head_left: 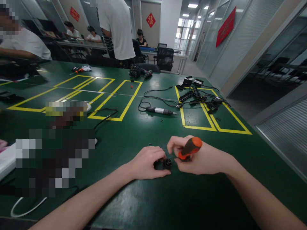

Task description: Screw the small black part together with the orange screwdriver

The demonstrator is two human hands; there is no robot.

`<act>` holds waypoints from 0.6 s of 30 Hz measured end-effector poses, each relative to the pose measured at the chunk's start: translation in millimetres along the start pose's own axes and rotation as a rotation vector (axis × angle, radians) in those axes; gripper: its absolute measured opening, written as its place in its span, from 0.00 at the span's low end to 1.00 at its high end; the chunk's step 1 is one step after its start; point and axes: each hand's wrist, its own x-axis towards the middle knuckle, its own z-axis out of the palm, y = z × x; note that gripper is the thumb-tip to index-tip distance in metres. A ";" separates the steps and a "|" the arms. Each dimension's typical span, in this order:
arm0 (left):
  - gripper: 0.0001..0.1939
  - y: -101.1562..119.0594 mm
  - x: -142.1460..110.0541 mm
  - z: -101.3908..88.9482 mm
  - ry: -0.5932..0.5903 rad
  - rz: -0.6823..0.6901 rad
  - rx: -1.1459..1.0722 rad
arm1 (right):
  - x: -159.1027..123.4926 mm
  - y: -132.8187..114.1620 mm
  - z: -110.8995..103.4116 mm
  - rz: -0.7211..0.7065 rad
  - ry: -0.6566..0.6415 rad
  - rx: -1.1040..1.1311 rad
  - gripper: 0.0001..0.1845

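My left hand (pixel 149 163) rests on the green table (pixel 134 204), its thumb and fingers curled around a small black round part (pixel 167 164). That part stands on the tabletop with a ring-like opening on top; I cannot make out its exact kind. Just to its right, my right hand (pixel 199 156) is closed on a screwdriver (pixel 191 147) with an orange and dark grey handle. The handle tilts up and to the right. Its shaft and tip are hidden or too small to see.
A grey and black electric screwdriver (pixel 160 111) with a cable lies ahead. Black tools and cords (pixel 198 97) are heaped within yellow tape (pixel 201 128) at the right. Another cable bundle (pixel 135 72) lies at the far edge. Several people sit or stand beyond.
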 end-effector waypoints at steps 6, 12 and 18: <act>0.17 2.2 1.0 -2.1 -0.019 -0.001 0.035 | 2.2 3.4 2.3 -0.048 0.067 -0.043 0.07; 0.17 0.5 0.6 -0.9 0.022 0.032 0.019 | 0.1 0.2 -1.4 -0.011 0.020 0.008 0.12; 0.16 0.7 0.8 -1.3 -0.004 0.017 0.012 | 1.2 -4.6 0.2 -0.010 0.039 -0.026 0.06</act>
